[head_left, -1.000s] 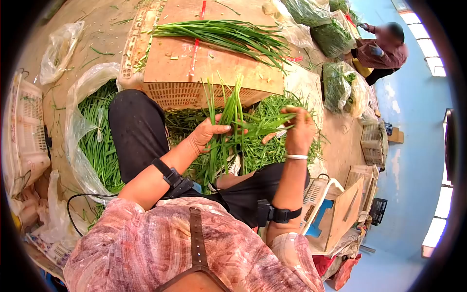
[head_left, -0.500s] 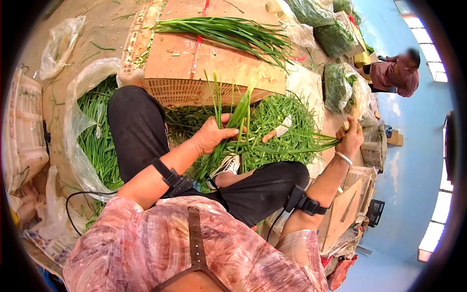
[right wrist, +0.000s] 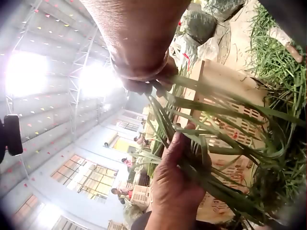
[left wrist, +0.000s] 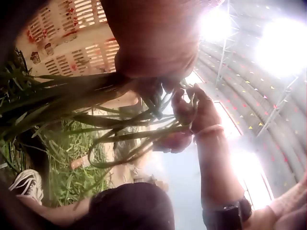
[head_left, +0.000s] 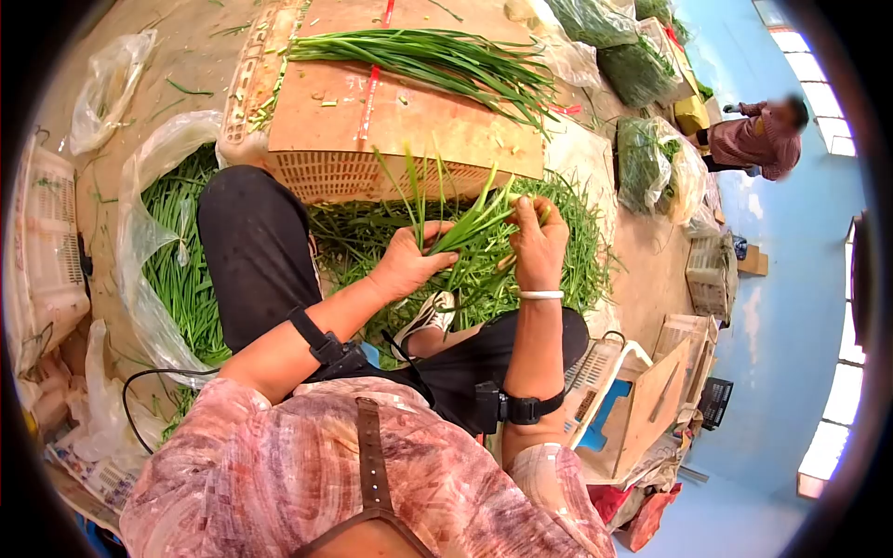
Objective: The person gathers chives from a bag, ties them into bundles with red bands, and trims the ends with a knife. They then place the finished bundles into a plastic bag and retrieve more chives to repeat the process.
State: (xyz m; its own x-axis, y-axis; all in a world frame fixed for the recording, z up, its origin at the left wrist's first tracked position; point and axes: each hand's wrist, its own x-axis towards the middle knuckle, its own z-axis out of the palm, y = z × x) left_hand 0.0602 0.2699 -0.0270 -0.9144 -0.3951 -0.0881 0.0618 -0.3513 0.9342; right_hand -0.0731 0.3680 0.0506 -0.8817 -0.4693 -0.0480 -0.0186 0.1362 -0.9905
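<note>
Long green chives (head_left: 479,221) lie across the person's left hand (head_left: 407,265), its thumb closed over them. The right hand (head_left: 539,246) is just right of the left, its curled fingers pinching some blades by the pale ends. In the right wrist view, several blades (right wrist: 216,108) trail from that hand past the left thumb. Below the hands, loose chives (head_left: 581,242) cover the floor. A knife (right wrist: 292,51) with a wooden handle lies on them. A larger bundle of chives (head_left: 419,58) rests on the board in front.
The wooden board (head_left: 316,121) lies on an upturned plastic crate (head_left: 344,177). A clear bag (head_left: 135,242) of chives stands left of the knee. Filled bags (head_left: 642,167) line the right, where another person (head_left: 758,139) bends. A pale crate (head_left: 591,391) sits by the right elbow.
The right hand swung out to the right, drawing blades away from the bunch, then came back beside the left hand. The other person at the right has shifted slightly.
</note>
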